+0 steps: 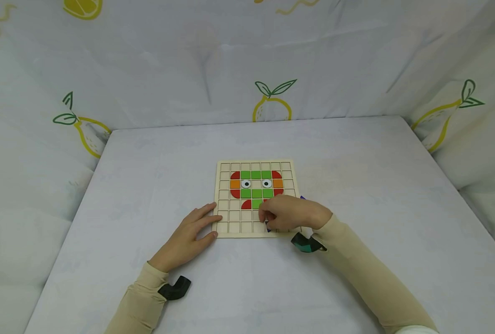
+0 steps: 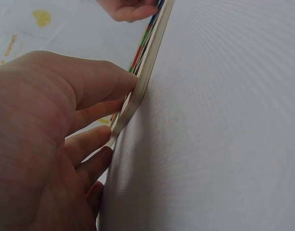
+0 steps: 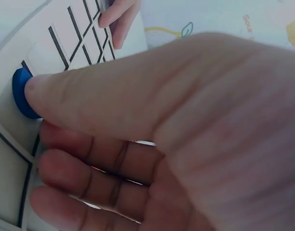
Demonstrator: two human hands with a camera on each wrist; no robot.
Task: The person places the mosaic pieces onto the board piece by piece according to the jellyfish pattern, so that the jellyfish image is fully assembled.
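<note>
A square wooden grid board [image 1: 234, 227] lies on the table, bearing red, green and orange tiles and two white eye tiles [image 1: 246, 184]. Over its lower right part, my right hand [image 1: 291, 212] has curled fingers and pinches a small blue tile [image 3: 23, 94] with a rounded edge. The thumb tip lies against this tile, low over the grid; the index finger is mostly hidden. My left hand [image 1: 187, 237] has its fingers spread and touches the board's left edge. From the left wrist, the thumb [image 2: 106, 82] shows against the board's side.
A bit of blue [image 1: 303, 198] shows by the board's right edge, largely hidden behind my right wrist. Black wrist straps [image 1: 175, 288] sit at both sleeves. The white table [image 1: 168, 157] reaches back to a curtain [image 1: 335, 60] printed with lemons.
</note>
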